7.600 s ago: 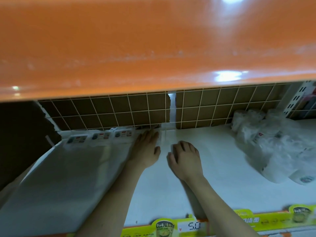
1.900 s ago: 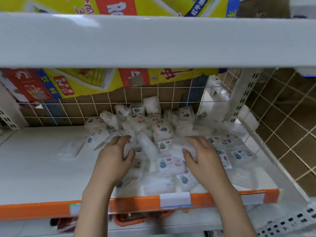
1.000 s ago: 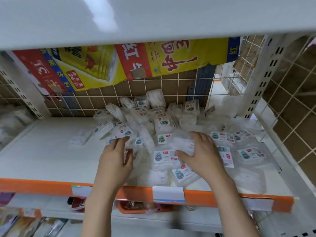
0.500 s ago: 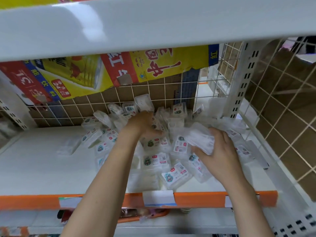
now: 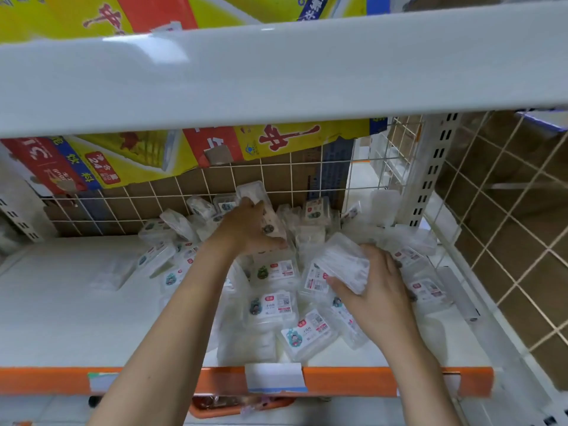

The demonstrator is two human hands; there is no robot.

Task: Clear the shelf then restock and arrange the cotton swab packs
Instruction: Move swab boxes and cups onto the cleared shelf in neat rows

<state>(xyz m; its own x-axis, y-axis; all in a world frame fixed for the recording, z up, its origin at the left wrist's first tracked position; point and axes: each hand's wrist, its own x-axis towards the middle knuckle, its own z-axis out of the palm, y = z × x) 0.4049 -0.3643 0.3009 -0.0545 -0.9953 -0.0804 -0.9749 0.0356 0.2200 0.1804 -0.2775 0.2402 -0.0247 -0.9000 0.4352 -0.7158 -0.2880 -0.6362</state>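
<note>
The cotton swab packs (image 5: 270,305) lie in a loose heap on the right half of the white shelf (image 5: 61,318), piled from the orange front edge (image 5: 384,381) back against the wire grid backing (image 5: 276,176); one stray pack (image 5: 106,276) lies apart on the bare left side. Each is a small flat rectangular case of clear, glossy plastic with rounded corners and a printed label with a cartoon figure and barcode, the white swabs showing through. They look light and fairly stiff, but smooth enough to slide off one another, so a pinch across the short sides, or a stack squared between thumb and fingers, should hold better than a grip on the slick faces; the thin cases would probably crack or pop open if squeezed hard. The right hand (image 5: 378,290) has its fingers curled around one clear pack (image 5: 344,262), held tilted above the heap near the right side. The left hand (image 5: 246,229) reaches deeper toward the back, fingers bent round a pack (image 5: 270,222) near the grid, though blur makes it hard to say how firmly it grips. Behind the grid hangs torn yellow and red cardboard (image 5: 153,161); a perforated white upright (image 5: 430,173) stands at the right, and a white upper shelf (image 5: 276,72) spans overhead
</note>
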